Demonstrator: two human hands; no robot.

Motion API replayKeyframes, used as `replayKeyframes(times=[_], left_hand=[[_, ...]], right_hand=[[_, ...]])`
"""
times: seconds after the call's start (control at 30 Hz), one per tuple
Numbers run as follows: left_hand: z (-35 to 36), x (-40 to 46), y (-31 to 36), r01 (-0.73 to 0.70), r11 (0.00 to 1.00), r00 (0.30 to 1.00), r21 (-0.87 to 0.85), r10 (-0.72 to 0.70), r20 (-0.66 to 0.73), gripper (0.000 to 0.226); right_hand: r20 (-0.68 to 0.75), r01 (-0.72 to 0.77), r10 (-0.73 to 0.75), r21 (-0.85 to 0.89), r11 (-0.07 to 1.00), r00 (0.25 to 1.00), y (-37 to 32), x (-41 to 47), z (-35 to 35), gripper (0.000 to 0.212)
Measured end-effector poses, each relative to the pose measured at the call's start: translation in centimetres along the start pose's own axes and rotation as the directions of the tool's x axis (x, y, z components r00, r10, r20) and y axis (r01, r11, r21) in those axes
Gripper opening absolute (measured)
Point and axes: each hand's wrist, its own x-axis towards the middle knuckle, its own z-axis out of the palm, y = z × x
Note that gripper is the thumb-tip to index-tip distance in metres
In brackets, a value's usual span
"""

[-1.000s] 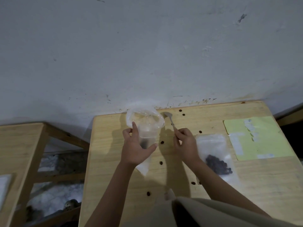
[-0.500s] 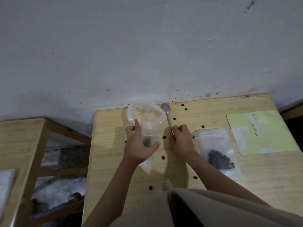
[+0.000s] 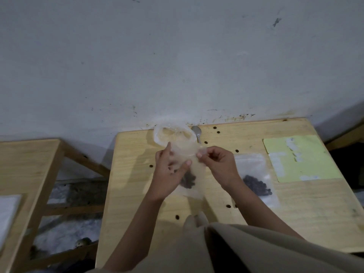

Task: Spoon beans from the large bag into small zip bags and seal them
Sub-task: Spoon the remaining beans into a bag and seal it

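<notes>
Spoon released; hands on zip bag

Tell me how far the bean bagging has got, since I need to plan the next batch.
Done, it seems: one small zip bag with beans lies flat on the table; its seal is unreadable. In hand: the left hand and right hand pinch the top of a second bag holding beans, apparently to seal it. The spoon is set down beside the large bag. Loose beans remain scattered.

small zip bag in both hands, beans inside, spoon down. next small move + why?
Probably press the zip closed along the top of the small zip bag. Both hands pinch its top edge, beans sit low inside, and the spoon lies on the table.
</notes>
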Motion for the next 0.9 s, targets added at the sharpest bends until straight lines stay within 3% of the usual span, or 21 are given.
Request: replayKeyframes(times=[0.07,0.17,0.27,0.43,0.57,0.7,0.9], left_hand=[[-0.4,-0.5,0.3,-0.080,0.993,0.993,-0.083,0.072,-0.094,0.036],[-0.7,-1.1,1.5,-0.158,0.970,0.980,-0.183,0.131,-0.152,0.006],[-0.4,-1.3,2.6,-0.207,0.958,0.970,-0.201,0.173,-0.173,0.012],[0.9,-1.8,3.6,-0.287,0.954,0.940,-0.087,0.263,-0.215,0.027],[1.5,-1.9,4.1,-0.330,0.942,0.926,-0.069,0.309,-0.217,0.026],[2.2,-2.3,4.8,-0.331,0.934,0.936,-0.137,0.306,-0.175,0.024],[3.2,-2.9,5.7,-0.274,0.929,0.962,-0.250,0.267,-0.063,0.015]], right_hand=[[-0.081,0.021,-0.019,0.035,0.999,0.997,-0.4,-0.5,-0.4,0.008],[-0.098,0.074,-0.070,0.038,0.997,0.993,-1.3,-1.4,-1.1,0.009],[-0.101,0.130,-0.130,-0.002,0.992,0.986,-2.3,-2.3,-1.6,0.009],[-0.117,0.178,-0.180,-0.028,0.984,0.977,-3.8,-3.6,-2.0,0.018],[-0.128,0.202,-0.199,0.013,0.979,0.972,-4.1,-4.5,-2.3,0.020],[-0.087,0.149,-0.141,0.093,0.984,0.986,-4.9,-4.9,-2.6,0.005],[-0.106,0.196,-0.191,0.048,0.979,0.976,-6.1,-5.5,-3.9,0.010]])
